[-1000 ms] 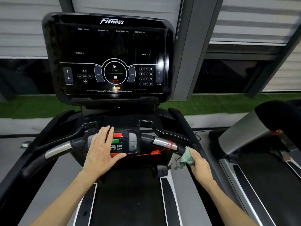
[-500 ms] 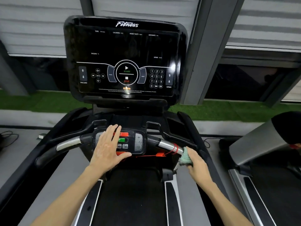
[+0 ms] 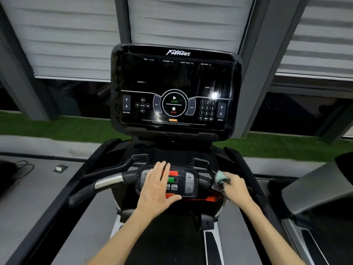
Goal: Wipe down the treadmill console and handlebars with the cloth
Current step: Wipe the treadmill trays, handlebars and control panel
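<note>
The black treadmill console stands upright ahead of me with its touch panel lit. Below it a small control pad with red and green buttons sits in the middle of the front handlebar. My left hand rests flat on that pad, fingers straight. The left handlebar with its silver sensor sleeve is bare. My right hand grips a pale green cloth and presses it against the right handlebar, hiding that bar's silver sleeve. The hand and cloth are blurred.
A red safety cord and clip hang under the control pad. A second treadmill stands close on the right. Cables lie on the grey floor at left. A strip of green turf and shuttered windows lie beyond.
My right hand has slid the cloth up and inward along the right handlebar, from its outer end onto the silver sleeve. My left hand stays on the pad. My head has tilted up and left.
</note>
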The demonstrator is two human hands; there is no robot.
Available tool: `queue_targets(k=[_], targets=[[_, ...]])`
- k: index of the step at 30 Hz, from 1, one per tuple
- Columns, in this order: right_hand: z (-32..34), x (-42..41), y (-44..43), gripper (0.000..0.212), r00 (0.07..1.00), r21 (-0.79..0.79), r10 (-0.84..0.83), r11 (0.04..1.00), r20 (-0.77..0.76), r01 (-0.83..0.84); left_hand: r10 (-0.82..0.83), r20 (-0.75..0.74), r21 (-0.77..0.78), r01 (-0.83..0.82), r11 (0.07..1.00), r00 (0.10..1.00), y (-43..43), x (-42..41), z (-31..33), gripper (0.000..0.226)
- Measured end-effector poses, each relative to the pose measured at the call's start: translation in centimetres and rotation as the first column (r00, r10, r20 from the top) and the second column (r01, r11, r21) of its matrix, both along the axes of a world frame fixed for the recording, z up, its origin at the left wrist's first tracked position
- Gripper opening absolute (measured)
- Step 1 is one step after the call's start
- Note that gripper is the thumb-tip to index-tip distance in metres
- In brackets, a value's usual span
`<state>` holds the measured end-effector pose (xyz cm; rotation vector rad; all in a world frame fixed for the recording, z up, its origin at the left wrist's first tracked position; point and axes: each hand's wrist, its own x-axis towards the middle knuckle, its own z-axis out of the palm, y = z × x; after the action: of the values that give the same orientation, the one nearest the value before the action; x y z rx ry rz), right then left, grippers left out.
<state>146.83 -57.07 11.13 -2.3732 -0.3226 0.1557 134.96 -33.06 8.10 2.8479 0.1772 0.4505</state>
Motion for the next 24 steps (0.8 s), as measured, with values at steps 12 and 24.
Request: queue_targets(k=[12,24], targets=[[9.5,-1.5,6.9,0.020,0.898,0.759,0.229,0.632,-0.375,0.156,-0.094,0.125,-0.672,0.154,0.725,0.988,-0.2,3.6,8.1,0.062],[8.8,-3.1,8.9,0.017,0.946,0.650,0.219,0.760,-0.241,-0.011,0.028,-0.030,-0.802,-0.041,0.596,0.999,2.1,4.1,10.0,0.024]])
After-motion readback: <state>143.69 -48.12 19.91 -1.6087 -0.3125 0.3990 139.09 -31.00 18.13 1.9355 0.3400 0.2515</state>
